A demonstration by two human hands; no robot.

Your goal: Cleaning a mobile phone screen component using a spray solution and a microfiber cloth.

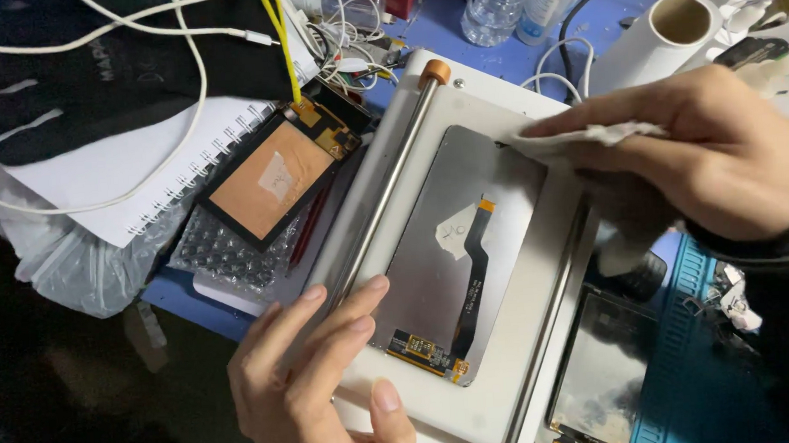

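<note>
A silver phone display panel (434,265) lies back-up on a white flat machine bed (484,111), with a black flex cable (475,271) running down its middle. My left hand (318,386) rests on the bed's near edge, fingertips touching the panel's lower left side. My right hand (710,152) presses a white wipe (581,137) onto the panel's upper right corner.
A second display with a copper-coloured back (269,179) lies on bubble wrap (223,255) to the left, beside a spiral notebook (108,166), white cables and a black glove (57,78). Plastic bottles (500,1) and a paper roll (666,32) stand behind. Another dark panel (604,368) lies at lower right.
</note>
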